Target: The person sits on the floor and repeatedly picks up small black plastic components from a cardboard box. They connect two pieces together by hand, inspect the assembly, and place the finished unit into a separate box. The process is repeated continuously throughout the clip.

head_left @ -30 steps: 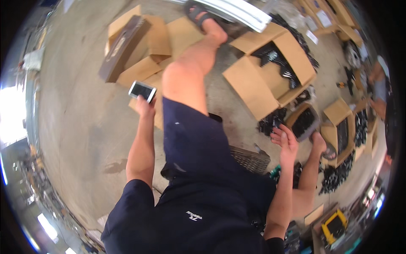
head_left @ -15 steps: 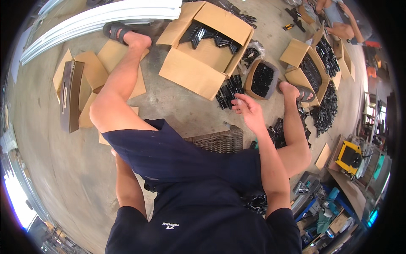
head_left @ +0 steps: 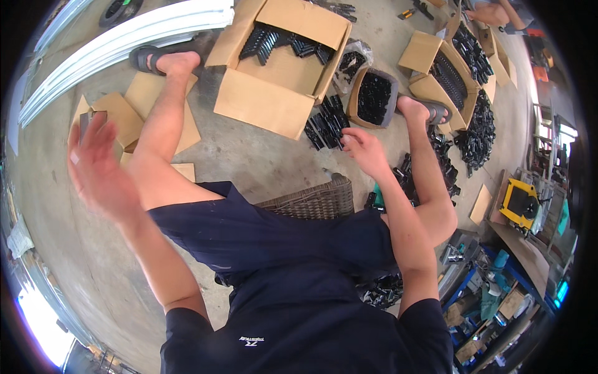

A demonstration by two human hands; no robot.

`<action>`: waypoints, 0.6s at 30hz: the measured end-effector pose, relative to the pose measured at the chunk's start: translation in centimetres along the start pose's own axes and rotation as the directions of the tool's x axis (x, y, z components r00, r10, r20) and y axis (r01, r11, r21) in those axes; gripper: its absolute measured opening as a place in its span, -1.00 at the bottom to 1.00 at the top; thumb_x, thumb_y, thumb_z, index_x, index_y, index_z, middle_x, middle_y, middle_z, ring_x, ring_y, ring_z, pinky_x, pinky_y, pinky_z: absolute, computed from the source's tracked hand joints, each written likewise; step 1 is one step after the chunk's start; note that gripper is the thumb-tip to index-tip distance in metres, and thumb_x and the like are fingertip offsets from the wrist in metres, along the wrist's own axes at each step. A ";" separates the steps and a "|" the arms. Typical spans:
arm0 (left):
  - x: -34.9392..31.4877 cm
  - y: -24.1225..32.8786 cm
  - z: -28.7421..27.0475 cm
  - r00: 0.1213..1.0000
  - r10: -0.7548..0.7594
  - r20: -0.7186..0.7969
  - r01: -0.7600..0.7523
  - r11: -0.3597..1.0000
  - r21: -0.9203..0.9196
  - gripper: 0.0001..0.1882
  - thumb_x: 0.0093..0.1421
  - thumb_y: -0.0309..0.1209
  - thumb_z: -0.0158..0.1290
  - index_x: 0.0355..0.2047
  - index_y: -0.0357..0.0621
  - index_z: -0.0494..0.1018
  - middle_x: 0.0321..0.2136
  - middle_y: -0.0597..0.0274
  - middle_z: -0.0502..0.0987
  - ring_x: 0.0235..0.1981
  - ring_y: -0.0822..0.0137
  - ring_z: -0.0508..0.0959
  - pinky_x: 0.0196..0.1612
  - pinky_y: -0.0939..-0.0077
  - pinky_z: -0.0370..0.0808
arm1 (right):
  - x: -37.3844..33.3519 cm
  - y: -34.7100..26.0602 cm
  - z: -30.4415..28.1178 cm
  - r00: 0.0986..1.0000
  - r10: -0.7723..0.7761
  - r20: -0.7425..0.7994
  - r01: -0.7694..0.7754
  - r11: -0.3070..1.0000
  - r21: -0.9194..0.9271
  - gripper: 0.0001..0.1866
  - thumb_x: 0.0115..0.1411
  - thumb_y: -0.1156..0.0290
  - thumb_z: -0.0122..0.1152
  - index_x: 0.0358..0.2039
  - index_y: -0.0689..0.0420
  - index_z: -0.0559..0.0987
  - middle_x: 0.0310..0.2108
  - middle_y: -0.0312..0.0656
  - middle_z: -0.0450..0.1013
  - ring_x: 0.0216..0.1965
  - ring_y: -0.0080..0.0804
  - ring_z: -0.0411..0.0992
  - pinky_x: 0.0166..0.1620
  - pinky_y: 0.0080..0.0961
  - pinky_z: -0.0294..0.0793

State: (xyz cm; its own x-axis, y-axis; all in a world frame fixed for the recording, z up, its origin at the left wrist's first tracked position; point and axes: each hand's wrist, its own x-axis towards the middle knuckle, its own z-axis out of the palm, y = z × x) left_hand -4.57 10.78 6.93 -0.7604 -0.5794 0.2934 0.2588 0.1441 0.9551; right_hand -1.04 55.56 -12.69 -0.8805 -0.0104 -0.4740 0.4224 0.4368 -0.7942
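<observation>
My left hand (head_left: 104, 171) is raised over the left side, beside my left knee. It is blurred by motion, but its fingers are stretched out and nothing shows in them. My right hand (head_left: 366, 151) is at the right edge of a row of black plastic parts (head_left: 325, 124) lying on the floor. Its fingers are curled with the thumb near the index finger; what they hold, if anything, cannot be made out. Beyond that row stands a large open cardboard box (head_left: 268, 103), with black parts stacked along its far side.
A lined box of small black parts (head_left: 374, 100) stands beside my right foot, with another open carton (head_left: 430, 90) further right. Black parts are heaped (head_left: 476, 134) beyond that foot. A wicker seat (head_left: 311, 199) shows between my legs. White lengths (head_left: 131, 50) lie far left. Another person (head_left: 498, 14) sits far right.
My left hand has come up from beside my left thigh to above the flattened cardboard. My right hand stays near the black row, its fingers more curled. The view has shifted slightly.
</observation>
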 end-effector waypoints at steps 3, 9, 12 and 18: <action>-4.1 -3.2 8.2 0.902 -0.118 0.414 0.182 0.976 -0.117 -0.52 0.51 -0.24 -0.08 0.18 -0.47 0.38 -0.09 -0.18 0.64 -0.12 0.09 0.67 0.06 0.24 0.57 | 2.8 1.2 2.1 0.995 -0.047 0.082 0.070 0.951 -0.301 -0.76 0.30 0.35 0.24 -0.10 0.18 0.67 -0.28 0.00 0.66 -0.25 -0.12 0.64 -0.15 -0.35 0.59; -10.9 -17.0 14.0 0.637 -0.542 0.548 0.589 0.801 0.107 -0.70 0.49 -0.32 0.00 0.04 -0.29 0.55 -0.24 0.10 0.70 -0.28 0.40 0.66 -0.11 0.49 0.59 | 7.4 -3.4 6.5 0.979 -0.164 -0.124 0.131 0.963 -0.237 -0.77 0.27 0.28 0.26 -0.24 0.18 0.68 -0.36 0.02 0.64 -0.23 0.04 0.61 -0.13 -0.15 0.59; -11.1 -19.3 13.2 0.498 -0.685 0.533 0.649 0.701 0.294 -0.71 0.48 -0.33 0.01 0.03 -0.27 0.56 -0.26 0.15 0.70 -0.32 0.44 0.64 -0.14 0.52 0.58 | 12.1 -7.0 7.4 0.934 -0.294 -0.202 0.242 0.938 -0.247 -0.76 0.25 0.25 0.28 -0.29 0.18 0.69 -0.36 0.04 0.63 -0.25 0.04 0.61 -0.11 -0.08 0.58; -9.3 -19.7 13.3 0.503 -0.627 0.595 0.584 0.754 0.301 -0.70 0.46 -0.32 0.03 0.01 -0.29 0.55 -0.26 0.17 0.70 -0.32 0.45 0.63 -0.17 0.53 0.57 | 24.0 -7.1 8.7 0.774 -0.613 -0.158 0.235 0.510 -0.828 -0.71 0.23 0.34 0.24 -0.15 0.30 0.56 -0.02 0.18 0.44 0.09 0.21 0.43 0.09 -0.04 0.51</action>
State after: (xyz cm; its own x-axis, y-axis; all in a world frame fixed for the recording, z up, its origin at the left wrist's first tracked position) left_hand -10.58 24.01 -14.09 -0.8992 0.0953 -0.4269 -0.4279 0.0116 0.9038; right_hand -23.27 44.38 -21.77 -0.9745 -0.1334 0.1807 -0.1694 0.9647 -0.2015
